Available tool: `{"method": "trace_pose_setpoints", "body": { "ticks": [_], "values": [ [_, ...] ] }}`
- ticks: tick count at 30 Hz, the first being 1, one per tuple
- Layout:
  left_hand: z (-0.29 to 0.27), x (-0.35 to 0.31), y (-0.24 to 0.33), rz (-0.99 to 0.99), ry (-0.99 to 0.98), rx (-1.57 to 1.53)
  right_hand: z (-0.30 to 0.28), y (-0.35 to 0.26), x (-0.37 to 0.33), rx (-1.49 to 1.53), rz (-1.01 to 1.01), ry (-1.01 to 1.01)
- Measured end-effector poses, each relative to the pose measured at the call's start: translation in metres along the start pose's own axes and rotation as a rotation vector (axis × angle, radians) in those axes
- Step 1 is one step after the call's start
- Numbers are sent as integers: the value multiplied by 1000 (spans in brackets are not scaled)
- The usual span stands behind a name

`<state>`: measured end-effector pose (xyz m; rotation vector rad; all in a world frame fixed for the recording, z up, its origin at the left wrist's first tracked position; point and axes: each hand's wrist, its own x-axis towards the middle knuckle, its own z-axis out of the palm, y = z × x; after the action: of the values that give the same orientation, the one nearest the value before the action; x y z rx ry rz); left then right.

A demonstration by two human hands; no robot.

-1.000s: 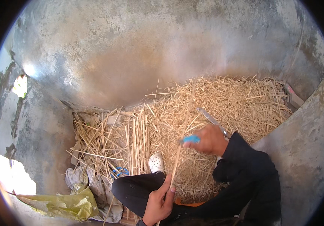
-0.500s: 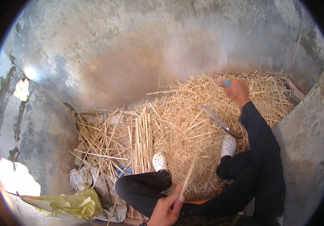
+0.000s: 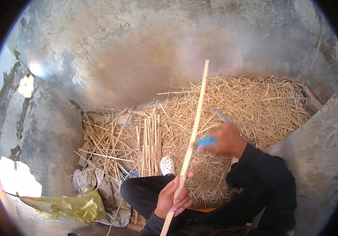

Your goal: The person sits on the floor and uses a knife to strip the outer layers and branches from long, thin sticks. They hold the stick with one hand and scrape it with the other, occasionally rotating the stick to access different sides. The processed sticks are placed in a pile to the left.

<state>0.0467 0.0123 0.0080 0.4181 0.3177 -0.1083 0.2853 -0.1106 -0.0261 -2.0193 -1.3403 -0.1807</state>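
Observation:
My left hand [image 3: 173, 198] is closed around the lower part of a long, pale wooden strip [image 3: 200, 101], perhaps bamboo, which slants up and away over my lap. Beside the strip's middle, my right hand [image 3: 229, 140] grips a small blue tool [image 3: 207, 141], its tip at or very near the strip's edge. Motion blur hides what kind of tool it is. Behind the right hand, a large knife [image 3: 220, 115] lies on a heap of pale shavings [image 3: 263, 106]; the hand covers its handle.
Thin sticks [image 3: 108, 135] lie crisscrossed to the left, next to a row of parallel ones [image 3: 150, 137]. One white clog [image 3: 168, 164] shows at my foot. Yellowish plastic sheeting [image 3: 84, 208] and pale sacking [image 3: 118, 215] lie lower left. Concrete walls [image 3: 137, 51] enclose the spot.
My right hand has come down and left from above the far shavings to the strip, bringing the blue tool. The strip, blurred before, now stands longer and steeper in my left hand.

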Motion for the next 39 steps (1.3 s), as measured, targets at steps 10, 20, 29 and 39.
{"method": "trace_pose_setpoints", "body": {
  "ticks": [10, 20, 29, 39],
  "values": [
    [6, -3, -5, -24, 10, 67, 2, 39, 11, -173, 174, 67],
    [19, -9, -1, -27, 93, 259, 1, 4, 5, -69, -111, 67],
    [9, -17, -17, -102, -34, 195, -18, 48, 18, -83, 161, 161],
    [10, -11, -3, -54, 51, 218, 0, 31, 19, -170, -88, 163]
  ]
}}
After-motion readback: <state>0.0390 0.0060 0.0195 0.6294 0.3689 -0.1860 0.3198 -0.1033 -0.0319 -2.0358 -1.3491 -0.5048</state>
